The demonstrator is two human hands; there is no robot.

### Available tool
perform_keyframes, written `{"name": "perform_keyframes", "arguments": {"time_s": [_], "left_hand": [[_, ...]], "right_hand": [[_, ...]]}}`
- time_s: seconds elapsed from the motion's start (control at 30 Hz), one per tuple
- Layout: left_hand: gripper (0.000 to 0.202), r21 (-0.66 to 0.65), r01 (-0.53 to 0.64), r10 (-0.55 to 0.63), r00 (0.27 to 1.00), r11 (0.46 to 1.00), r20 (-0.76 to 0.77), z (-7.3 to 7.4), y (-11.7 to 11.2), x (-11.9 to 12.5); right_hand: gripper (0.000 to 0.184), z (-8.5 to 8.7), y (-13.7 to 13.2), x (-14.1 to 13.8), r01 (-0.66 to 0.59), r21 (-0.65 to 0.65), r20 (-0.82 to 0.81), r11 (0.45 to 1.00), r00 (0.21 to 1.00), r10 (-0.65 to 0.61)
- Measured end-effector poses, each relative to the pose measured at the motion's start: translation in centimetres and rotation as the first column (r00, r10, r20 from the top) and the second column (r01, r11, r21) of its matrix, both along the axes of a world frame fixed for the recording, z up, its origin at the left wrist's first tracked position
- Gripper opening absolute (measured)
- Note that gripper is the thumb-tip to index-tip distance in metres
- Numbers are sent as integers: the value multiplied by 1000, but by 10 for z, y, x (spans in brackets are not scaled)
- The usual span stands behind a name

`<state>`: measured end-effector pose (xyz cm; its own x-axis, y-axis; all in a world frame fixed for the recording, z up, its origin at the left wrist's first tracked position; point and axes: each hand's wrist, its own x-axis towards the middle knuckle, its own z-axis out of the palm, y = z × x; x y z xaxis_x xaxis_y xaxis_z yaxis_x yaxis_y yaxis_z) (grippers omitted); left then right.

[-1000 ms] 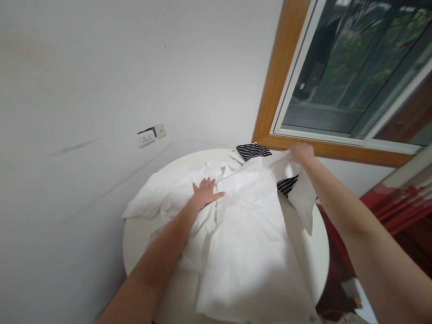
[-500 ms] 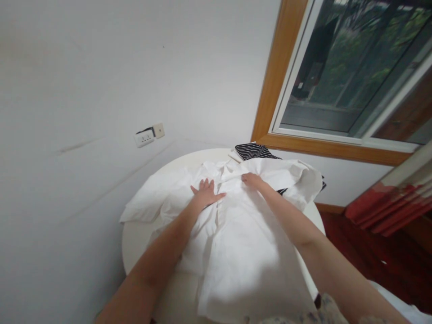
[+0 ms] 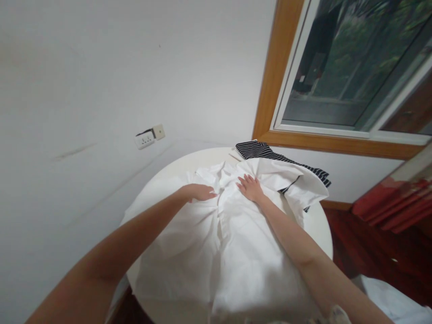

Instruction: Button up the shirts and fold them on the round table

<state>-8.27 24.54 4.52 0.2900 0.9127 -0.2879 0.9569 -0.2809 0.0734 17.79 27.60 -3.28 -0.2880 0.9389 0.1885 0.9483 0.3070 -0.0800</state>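
A white shirt [image 3: 256, 252] lies spread over a round white table, its two front panels meeting along the middle. My left hand [image 3: 201, 192] is closed on the cloth of the left panel, beside the front opening near the collar end; creases run from its fingertips. My right hand [image 3: 250, 189] rests flat on the upper right panel with its fingers spread. One sleeve is bunched out to the right, across a black-and-white striped cloth [image 3: 256, 150].
The round white table [image 3: 322, 229] stands against a white wall with a socket [image 3: 145, 140]. A wood-framed window [image 3: 337, 140] is at the back right. A red and white curtain [image 3: 388, 202] hangs at the right, and white fabric [image 3: 391, 299] lies low at the bottom right.
My left hand has gone from lying flat to gripping the left panel, which now spreads further down and left. My right hand has flattened out on the shirt.
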Motion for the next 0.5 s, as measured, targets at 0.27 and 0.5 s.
{"name": "perform_keyframes", "arguments": {"time_s": [0.27,0.5], "left_hand": [[37,446,9,23,998,895,-65,4,39,-4],[29,520,99,-84,995,849,-53,-18,73,-17]], "right_hand": [[61,2,-7,-3,70,2,-30,998,997,-70],[59,4,-8,-5,87,-46,-35,995,995,-89]]}}
